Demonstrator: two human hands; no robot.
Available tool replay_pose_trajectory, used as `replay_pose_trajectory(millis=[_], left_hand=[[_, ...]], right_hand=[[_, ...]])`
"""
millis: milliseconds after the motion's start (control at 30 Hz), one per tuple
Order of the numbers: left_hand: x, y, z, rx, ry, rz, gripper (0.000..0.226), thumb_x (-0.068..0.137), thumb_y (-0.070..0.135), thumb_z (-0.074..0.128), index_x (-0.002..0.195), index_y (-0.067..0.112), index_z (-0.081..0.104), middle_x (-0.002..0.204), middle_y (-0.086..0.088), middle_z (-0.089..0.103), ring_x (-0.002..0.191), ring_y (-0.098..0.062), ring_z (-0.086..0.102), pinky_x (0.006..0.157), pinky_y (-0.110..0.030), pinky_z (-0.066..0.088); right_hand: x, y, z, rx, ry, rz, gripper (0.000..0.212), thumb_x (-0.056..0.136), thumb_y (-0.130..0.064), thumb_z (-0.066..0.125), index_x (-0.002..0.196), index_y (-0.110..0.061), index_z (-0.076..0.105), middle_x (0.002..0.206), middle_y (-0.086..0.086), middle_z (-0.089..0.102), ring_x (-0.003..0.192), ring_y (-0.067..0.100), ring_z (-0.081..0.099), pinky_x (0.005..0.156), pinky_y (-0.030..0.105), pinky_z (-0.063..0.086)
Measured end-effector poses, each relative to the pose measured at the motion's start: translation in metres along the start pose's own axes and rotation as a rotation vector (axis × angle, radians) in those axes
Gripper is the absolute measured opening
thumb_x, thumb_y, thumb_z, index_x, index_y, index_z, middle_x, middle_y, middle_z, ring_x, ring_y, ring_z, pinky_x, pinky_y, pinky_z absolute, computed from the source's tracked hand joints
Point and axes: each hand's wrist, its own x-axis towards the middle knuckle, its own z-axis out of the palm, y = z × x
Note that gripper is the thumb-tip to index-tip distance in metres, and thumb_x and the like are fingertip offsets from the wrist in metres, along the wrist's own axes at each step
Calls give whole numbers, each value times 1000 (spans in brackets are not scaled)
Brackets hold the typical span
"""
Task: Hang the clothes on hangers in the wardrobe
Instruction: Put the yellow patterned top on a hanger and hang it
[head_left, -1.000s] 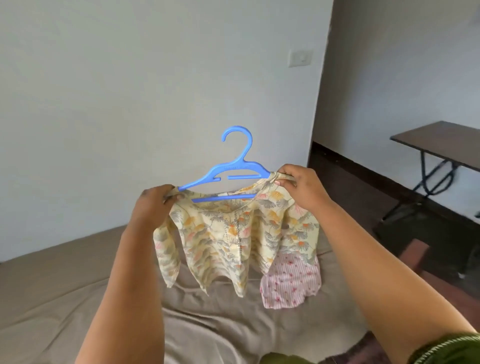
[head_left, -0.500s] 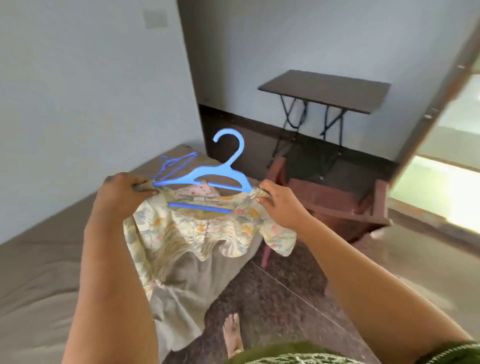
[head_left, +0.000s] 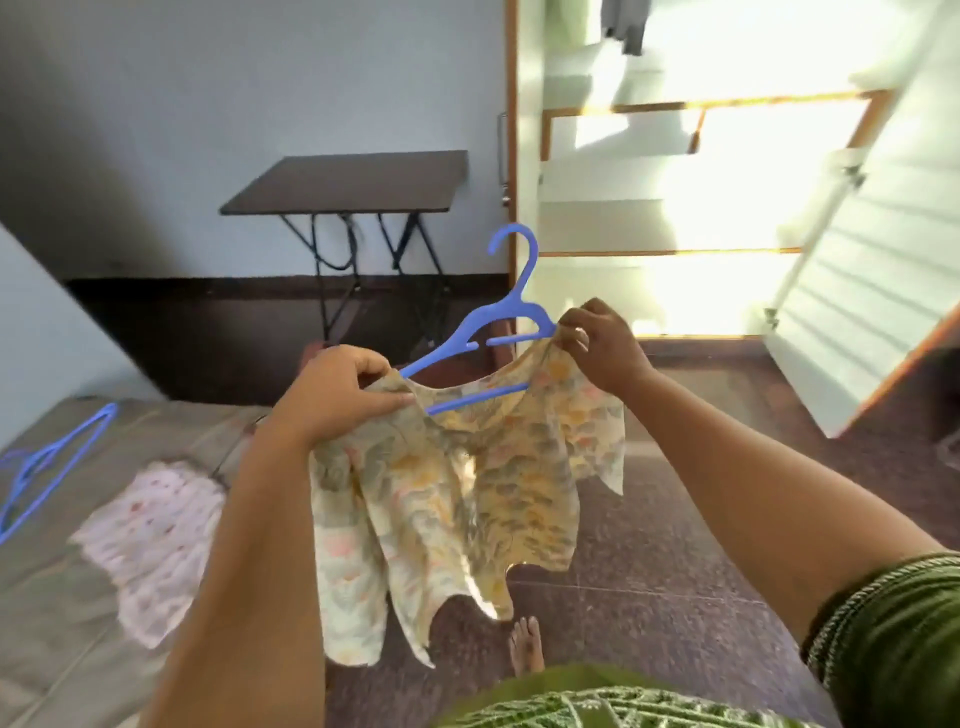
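Wardrobe (head_left: 675, 208) stands open and sunlit beyond both sets of fingers, its shelves lit. Nearer, the floral top (head_left: 457, 499) hangs below the fingers, draped on 1 blue hanger (head_left: 498, 332). The left hand (head_left: 337, 389) pinches 1 shoulder of the cloth against the hanger's end; the right hand (head_left: 597, 348) pinches the other shoulder, fingers curled tight. To my eye the dressing step is done and the carrying one is on: next, the hook must reach a rail, which I cannot make out.
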Motion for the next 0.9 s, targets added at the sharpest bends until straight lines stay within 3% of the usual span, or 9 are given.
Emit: replay_pose_trajectory(millis=[67, 133, 233, 400, 533, 633, 767, 900], left_hand=[[36, 26, 15, -56, 11, 37, 16, 79, 23, 78, 68, 19, 67, 47, 12, 52, 44, -1, 44, 47, -11, 35], [75, 48, 29, -63, 26, 76, 18, 81, 24, 75, 69, 17, 65, 49, 9, 49, 45, -3, 42, 45, -13, 32], [137, 77, 42, -63, 62, 130, 28, 84, 28, 72, 70, 9, 57, 58, -1, 49, 53, -12, 42, 51, -25, 32], [268, 141, 48, -46, 117, 227, 42, 88, 29, 68, 63, 14, 39, 58, 0, 38, 55, -16, 38, 52, -32, 26], [373, 193, 49, -73, 129, 232, 34, 88, 34, 67, 71, 11, 49, 69, -6, 48, 68, -26, 55, 53, -36, 49], [440, 235, 60, -212, 129, 274, 29, 88, 30, 68, 66, 19, 53, 67, -1, 52, 63, -21, 57, 45, -28, 48], [531, 284, 92, -172, 191, 291, 40, 88, 29, 66, 56, 20, 43, 62, 8, 46, 71, -21, 46, 61, -29, 32], [625, 328, 128, -257, 247, 267, 32, 88, 26, 65, 63, 19, 46, 63, 9, 51, 64, -19, 50, 58, -28, 33]], right_hand=[[22, 31, -18, -97, 70, 75, 9, 82, -2, 65, 88, -4, 71, 88, 6, 53, 89, 30, 52, 85, 38, 42], [48, 61, -32, -93, 129, 172, 12, 86, -8, 62, 95, -6, 70, 96, 13, 54, 88, 29, 54, 81, 37, 46], [97, 96, -50, -19, 209, 227, 16, 87, -8, 57, 101, -6, 66, 95, 12, 56, 78, 29, 59, 73, 34, 48], [201, 165, -82, -14, 334, 279, 30, 85, -10, 60, 114, -10, 59, 101, 5, 56, 92, 24, 60, 78, 28, 44], [281, 209, -107, 22, 436, 321, 42, 88, -14, 57, 129, -9, 51, 116, 12, 57, 109, 28, 55, 90, 32, 44], [331, 243, -131, 83, 446, 397, 57, 86, -12, 60, 140, -8, 41, 126, 9, 52, 113, 22, 52, 88, 23, 40], [391, 303, -160, 157, 481, 369, 36, 83, -11, 62, 118, -12, 53, 104, 3, 62, 91, 21, 61, 70, 24, 43], [452, 380, -189, 182, 377, 411, 53, 88, -15, 62, 137, -11, 43, 124, 6, 58, 113, 25, 58, 88, 31, 47]])
